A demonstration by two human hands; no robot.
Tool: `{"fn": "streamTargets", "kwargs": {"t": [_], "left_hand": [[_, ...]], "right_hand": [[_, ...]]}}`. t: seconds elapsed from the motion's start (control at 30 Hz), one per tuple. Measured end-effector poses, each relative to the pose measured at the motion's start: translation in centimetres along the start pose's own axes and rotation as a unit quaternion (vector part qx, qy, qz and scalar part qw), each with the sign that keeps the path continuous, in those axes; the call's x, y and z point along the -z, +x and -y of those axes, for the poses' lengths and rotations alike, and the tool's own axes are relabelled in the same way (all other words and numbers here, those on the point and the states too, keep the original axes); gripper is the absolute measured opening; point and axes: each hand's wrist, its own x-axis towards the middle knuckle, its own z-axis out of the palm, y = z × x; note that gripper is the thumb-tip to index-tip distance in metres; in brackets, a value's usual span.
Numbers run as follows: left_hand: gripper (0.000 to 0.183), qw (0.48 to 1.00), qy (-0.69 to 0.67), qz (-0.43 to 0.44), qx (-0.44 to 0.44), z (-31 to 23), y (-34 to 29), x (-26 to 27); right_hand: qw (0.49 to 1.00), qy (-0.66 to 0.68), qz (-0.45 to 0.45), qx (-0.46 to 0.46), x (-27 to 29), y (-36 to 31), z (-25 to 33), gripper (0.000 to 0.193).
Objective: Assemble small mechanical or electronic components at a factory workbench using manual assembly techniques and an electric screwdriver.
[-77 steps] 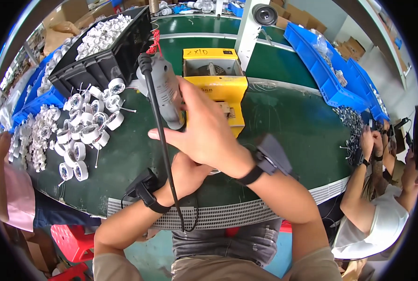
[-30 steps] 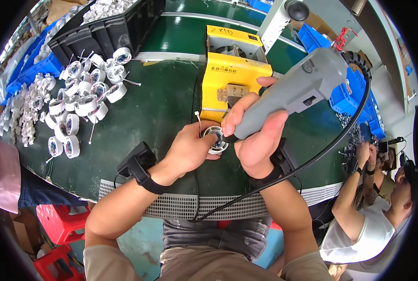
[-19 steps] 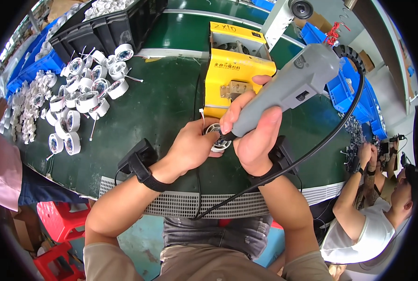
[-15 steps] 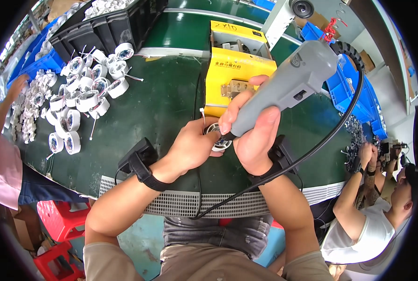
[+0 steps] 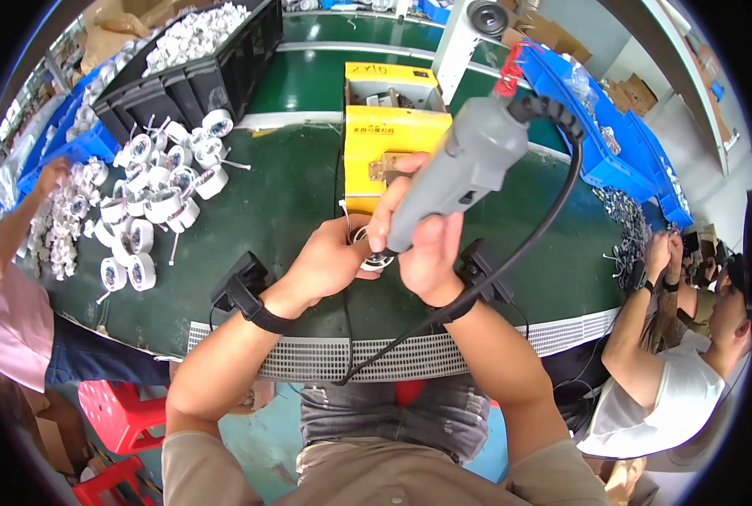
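Observation:
My right hand point(image 5: 429, 257) is wrapped round a grey electric screwdriver point(image 5: 460, 164), held tilted with its body up to the right. Its tip points down into a small round white housing point(image 5: 379, 264). My left hand point(image 5: 325, 263) grips that housing by its left side against the green bench, fingers closed. A thin white lead with a small plug point(image 5: 343, 205) sticks up from it. The fingers and the tool's nose hide much of the housing's inside. Behind my hands stands a yellow box-shaped machine point(image 5: 384, 121) with a metal fitting on its front.
Similar white housings point(image 5: 163, 202) lie piled on the left of the green bench point(image 5: 249, 198). A black crate point(image 5: 199, 72) of small white parts stands behind them. The screwdriver's black cable point(image 5: 553, 221) loops down right. Blue bins point(image 5: 608, 160) and co-workers point(image 5: 667, 379) flank the bench.
The whole view has shifted, with bench things appearing lower. The screwdriver stands somewhat more upright, its tip still at the housing. Both hands keep their grip.

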Motion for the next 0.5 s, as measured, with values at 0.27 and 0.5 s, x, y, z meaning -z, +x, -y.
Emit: {"fn": "streamTargets", "kwargs": {"t": [0.27,0.5], "left_hand": [[0.046,0.808,0.474,-0.221,-0.272,-2.2,-4.6,6.3],[0.062,0.719,0.603,-0.293,-0.183,2.6,-8.8,7.9]], "right_hand": [[0.990,-0.100,-0.104,0.001,3.4,-0.9,1.6,0.060],[0.947,-0.268,-0.133,0.117,3.3,-0.4,0.2,0.045]]}}
